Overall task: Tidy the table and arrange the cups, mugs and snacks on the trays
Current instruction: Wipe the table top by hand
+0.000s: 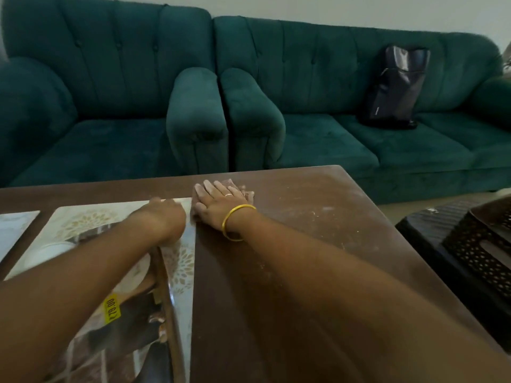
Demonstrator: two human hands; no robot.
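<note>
Right hand (221, 201) is flat and open on a crumpled brownish cloth (243, 189) (mostly hidden) on the dusty dark wooden table (318, 230), just beside the floral printed placemat (177, 261). Left hand (166, 214) pins the mat; grip unclear. I'd wipe outward. Cups, snacks unseen.

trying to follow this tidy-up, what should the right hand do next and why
Probably sweep the cloth under the right hand toward the table's right edge. The hand lies flat on the cloth beside the placemat, and pale dusty smears show across the bare wood to its right. The left hand rests on the placemat's far corner.
</note>
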